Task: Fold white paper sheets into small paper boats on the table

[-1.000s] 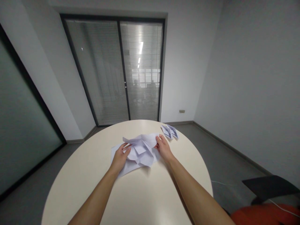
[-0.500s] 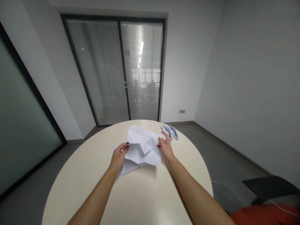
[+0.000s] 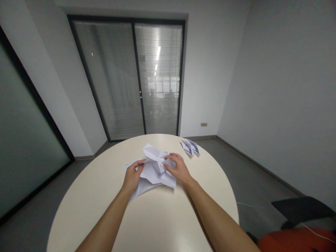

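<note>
A creased, partly folded sheet of white paper [image 3: 154,172] is held above the table between my hands, with a raised pleat near its middle. My left hand [image 3: 133,175] pinches the sheet's left edge between thumb and fingers. At the raised fold, my right hand [image 3: 179,168] grips the paper with thumb and fingertips curved around it. More white paper [image 3: 143,188] lies flat on the table beneath the folded sheet, partly hidden by it.
The round cream table [image 3: 105,196] stands before me. Two folded paper pieces [image 3: 190,147] with bluish-grey shading lie near its far right edge. A red-seated chair [image 3: 296,239] with a black part [image 3: 303,209] is at the lower right. Glass doors with blinds [image 3: 126,80] stand behind.
My right hand has moved left from the sheet's right edge to the middle fold. The paper's right side is drawn inward and its far part sits lower. My left hand stays put.
</note>
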A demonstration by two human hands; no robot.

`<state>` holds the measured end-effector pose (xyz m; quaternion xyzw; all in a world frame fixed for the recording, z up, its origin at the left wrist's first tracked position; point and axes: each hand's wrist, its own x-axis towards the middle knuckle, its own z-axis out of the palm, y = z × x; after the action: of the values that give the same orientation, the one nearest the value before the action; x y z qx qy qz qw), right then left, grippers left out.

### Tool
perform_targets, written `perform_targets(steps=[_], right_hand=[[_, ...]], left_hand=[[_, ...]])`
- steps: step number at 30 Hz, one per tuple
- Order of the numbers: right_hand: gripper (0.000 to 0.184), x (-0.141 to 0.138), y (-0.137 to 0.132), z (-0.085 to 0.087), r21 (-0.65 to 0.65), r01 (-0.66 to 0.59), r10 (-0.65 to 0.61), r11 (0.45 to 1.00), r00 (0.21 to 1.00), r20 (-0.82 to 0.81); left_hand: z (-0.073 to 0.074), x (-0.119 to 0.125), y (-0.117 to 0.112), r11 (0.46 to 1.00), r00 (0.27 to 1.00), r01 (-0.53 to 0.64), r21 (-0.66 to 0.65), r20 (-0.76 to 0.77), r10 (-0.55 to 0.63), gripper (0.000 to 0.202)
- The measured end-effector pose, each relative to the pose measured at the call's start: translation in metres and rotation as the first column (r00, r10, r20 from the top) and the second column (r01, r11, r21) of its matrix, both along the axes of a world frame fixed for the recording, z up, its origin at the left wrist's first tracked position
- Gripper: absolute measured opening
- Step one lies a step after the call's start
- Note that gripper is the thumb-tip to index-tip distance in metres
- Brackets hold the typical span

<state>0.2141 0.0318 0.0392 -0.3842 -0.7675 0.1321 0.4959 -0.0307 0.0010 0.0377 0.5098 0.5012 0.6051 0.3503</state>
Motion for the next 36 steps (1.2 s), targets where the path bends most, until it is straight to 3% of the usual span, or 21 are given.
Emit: perform_targets(steps=[3, 9, 13, 16, 19, 22, 24, 28, 30, 33, 36], right_hand=[[0.016, 0.0, 0.003, -0.004, -0.049, 0.016, -0.019, 0.999, 0.998, -0.065], [0.032, 0.006, 0.011, -0.007, -0.134, 0.062, -0.109, 0.989, 0.921, -0.375], [0.05, 0.006, 0.014, -0.011, -0.246, -0.204, 0.07, 0.948, 0.883, -0.464], [0.063, 0.005, 0.015, -0.012, -0.345, -0.433, 0.187, 0.832, 0.807, -0.561], [0.057, 0.006, 0.014, -0.011, -0.374, -0.557, 0.289, 0.742, 0.768, -0.571], [0.036, 0.007, 0.01, -0.007, -0.363, -0.499, 0.328, 0.787, 0.836, -0.439], [0.041, 0.008, 0.006, -0.004, -0.363, -0.445, 0.33, 0.819, 0.882, -0.336], [0.061, 0.006, -0.004, 0.0, -0.395, -0.436, 0.362, 0.809, 0.898, -0.251], [0.057, 0.002, -0.007, 0.0, -0.374, -0.406, 0.343, 0.834, 0.912, -0.227], [0.039, -0.005, -0.006, -0.003, -0.377, -0.389, 0.313, 0.841, 0.917, -0.247], [0.043, -0.006, 0.003, -0.011, -0.413, -0.422, 0.231, 0.807, 0.869, -0.437]], left_hand=[[0.001, -0.001, 0.0, 1.0, 0.998, -0.008, -0.019, 0.055, 0.009, 0.04], [-0.006, -0.007, 0.006, 0.994, 0.948, -0.038, -0.102, 0.311, 0.068, 0.055], [-0.006, -0.009, 0.007, 0.993, 0.937, -0.028, -0.112, 0.342, 0.065, 0.059], [-0.003, -0.008, 0.004, 0.991, 0.937, 0.082, -0.11, 0.348, -0.039, 0.057], [0.0, -0.006, 0.0, 0.976, 0.913, 0.197, -0.092, 0.38, -0.148, 0.052], [0.003, -0.002, -0.003, 0.973, 0.889, 0.224, -0.052, 0.419, -0.182, 0.053], [0.006, 0.0, -0.004, 0.977, 0.889, 0.212, -0.036, 0.422, -0.178, 0.057], [0.009, 0.002, -0.006, 0.982, 0.911, 0.187, -0.033, 0.381, -0.16, 0.06], [0.007, 0.001, -0.005, 0.985, 0.921, 0.172, -0.024, 0.359, -0.152, 0.057], [0.002, -0.002, -0.001, 0.989, 0.936, 0.142, -0.039, 0.331, -0.121, 0.057], [-0.003, -0.007, 0.002, 0.995, 0.931, 0.069, -0.077, 0.363, -0.036, 0.062]])
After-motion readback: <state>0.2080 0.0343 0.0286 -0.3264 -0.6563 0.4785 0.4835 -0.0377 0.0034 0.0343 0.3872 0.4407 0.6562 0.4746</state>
